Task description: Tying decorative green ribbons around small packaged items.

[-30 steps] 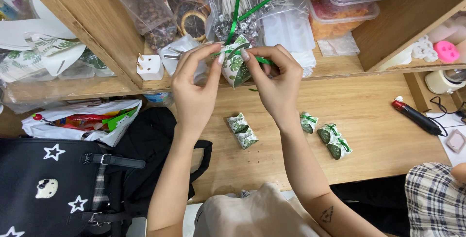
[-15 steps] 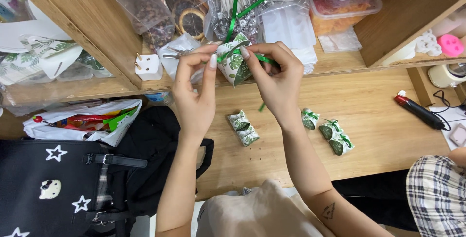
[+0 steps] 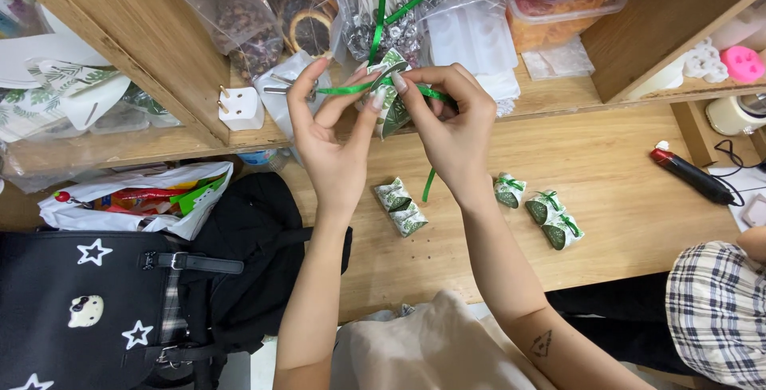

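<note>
Above the wooden table, both hands have come up a little higher than a moment ago, close to the shelf edge. The left hand pinches a thin green ribbon between thumb and finger, its other fingers spread open. The right hand is curled around a small green and white packet and pinches it at the top. The ribbon now stretches flat across the packet, and one end hangs down below the right hand.

On the table lie two plain packets side by side. Near them, to the right, lie three tied packets with green bows. A white plastic bag with red and green shapes sits at the left, beside a black bag with white stars.
</note>
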